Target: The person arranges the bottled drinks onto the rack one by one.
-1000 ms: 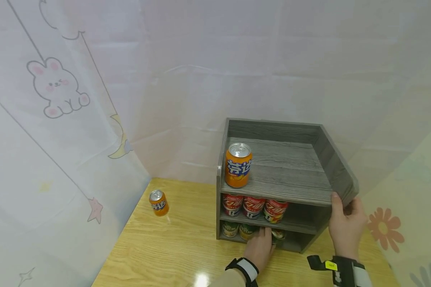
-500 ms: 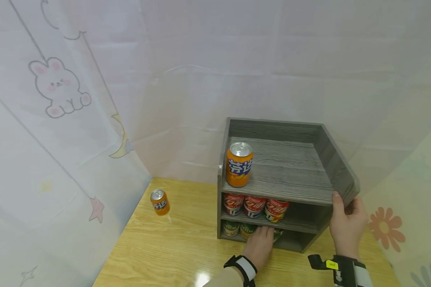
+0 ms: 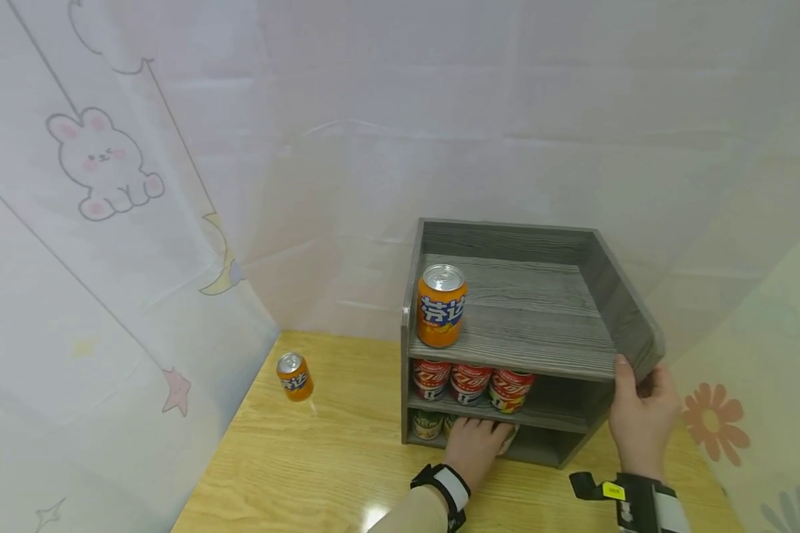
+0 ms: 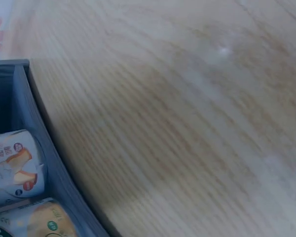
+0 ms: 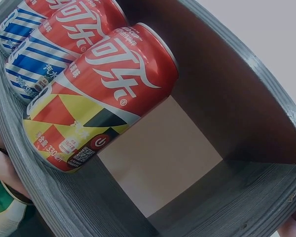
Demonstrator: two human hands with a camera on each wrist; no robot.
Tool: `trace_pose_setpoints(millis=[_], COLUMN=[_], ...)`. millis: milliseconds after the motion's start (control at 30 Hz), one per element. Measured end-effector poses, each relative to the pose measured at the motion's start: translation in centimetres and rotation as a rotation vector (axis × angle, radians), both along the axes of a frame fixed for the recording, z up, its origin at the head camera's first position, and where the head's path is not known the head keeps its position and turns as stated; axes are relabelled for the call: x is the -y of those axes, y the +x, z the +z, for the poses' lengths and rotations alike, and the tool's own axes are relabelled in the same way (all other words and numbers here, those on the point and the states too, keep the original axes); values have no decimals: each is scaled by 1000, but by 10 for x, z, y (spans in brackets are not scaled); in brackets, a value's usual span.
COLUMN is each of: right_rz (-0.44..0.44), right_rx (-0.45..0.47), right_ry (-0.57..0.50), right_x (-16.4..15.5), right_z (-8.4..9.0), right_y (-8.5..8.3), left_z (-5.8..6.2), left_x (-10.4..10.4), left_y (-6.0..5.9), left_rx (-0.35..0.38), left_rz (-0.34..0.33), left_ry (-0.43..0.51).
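Green can [image 3: 428, 425] — upright, 1 of those on the lowest tier of the grey shelf [image 3: 527, 348], reached by the left hand [image 3: 475, 444], grip hidden — shelf's right front corner clasped by the right hand [image 3: 642, 414].

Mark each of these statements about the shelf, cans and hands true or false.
1. An orange can stands on the top of the shelf. True.
2. The middle tier holds three red cans. True.
3. The right hand grips a can. False: it holds the shelf's right front corner.
4. The left hand rests on the top tier. False: it reaches into the bottom tier, at the green cans.
5. A second orange can stands on the table, left of the shelf. True.
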State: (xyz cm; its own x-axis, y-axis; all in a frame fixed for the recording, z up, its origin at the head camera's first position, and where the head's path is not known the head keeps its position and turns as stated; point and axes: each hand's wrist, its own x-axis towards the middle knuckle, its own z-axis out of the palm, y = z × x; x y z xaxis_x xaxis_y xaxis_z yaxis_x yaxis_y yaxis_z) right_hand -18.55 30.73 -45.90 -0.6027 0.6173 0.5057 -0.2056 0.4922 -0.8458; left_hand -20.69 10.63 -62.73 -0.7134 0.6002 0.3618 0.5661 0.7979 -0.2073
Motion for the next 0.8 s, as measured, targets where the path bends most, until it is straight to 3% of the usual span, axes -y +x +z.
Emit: trace_pose_setpoints(millis=[233, 567, 800], right_rz=[14, -6, 1], right_rx=[-3, -7, -3], right_ry=[-20, 19, 20], right_x=[1, 1, -1], right_z=[0, 0, -1], right_y=[0, 1, 0], left_z=[9, 9, 12], left_x=[-4, -8, -7], left_y=[0, -1, -1], left_rx=[91, 36, 107], left_rz=[74, 84, 110], left_ry=[-47, -22, -16])
